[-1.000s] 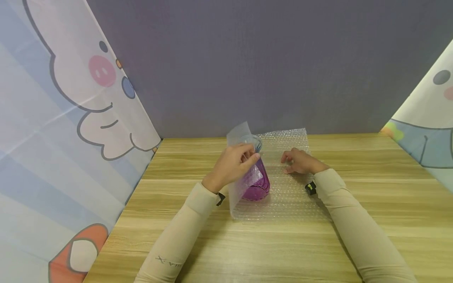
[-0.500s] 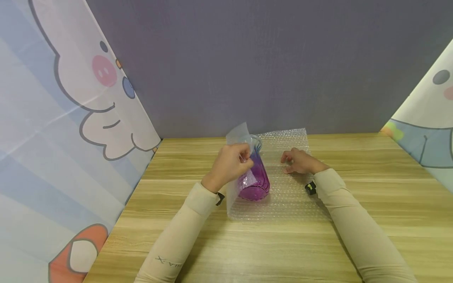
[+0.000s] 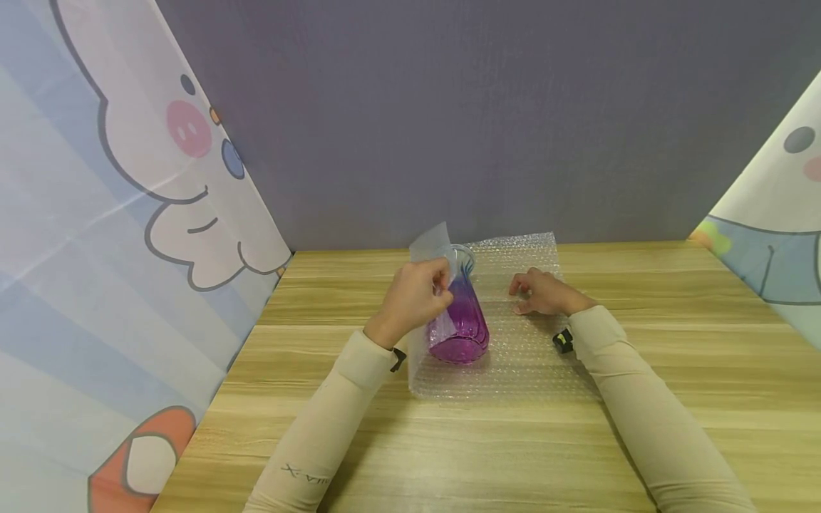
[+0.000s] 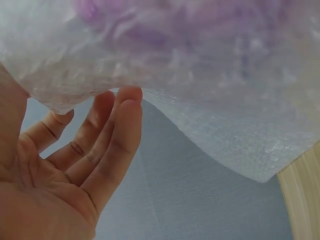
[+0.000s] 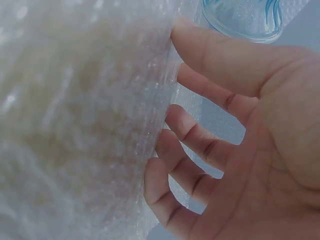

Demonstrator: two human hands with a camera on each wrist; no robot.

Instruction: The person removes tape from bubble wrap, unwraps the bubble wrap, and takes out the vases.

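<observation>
A ribbed glass vase (image 3: 468,313), purple at the base and fading through blue to a clear rim, lies on a sheet of bubble wrap (image 3: 519,356). My left hand (image 3: 415,293) pinches the sheet's left edge and holds that flap raised at the vase's left side, covering part of it. From the left wrist view, the bubble wrap (image 4: 240,120) hangs over the fingers and hides the thumb's tip. To the vase's right, my right hand (image 3: 546,293) rests on the sheet with loosely bent fingers. Its fingertips (image 5: 182,120) touch the bubble wrap in the right wrist view.
Beneath everything is a wood-grain table (image 3: 449,456). A grey panel (image 3: 487,128) stands along its back edge. Cartoon-printed curtains (image 3: 128,235) flank the left and right sides. A small black wrist device (image 3: 563,340) sits by the right cuff.
My left hand has shifted slightly left with the pinched flap, and more of the vase shows now. The right hand stays in place.
</observation>
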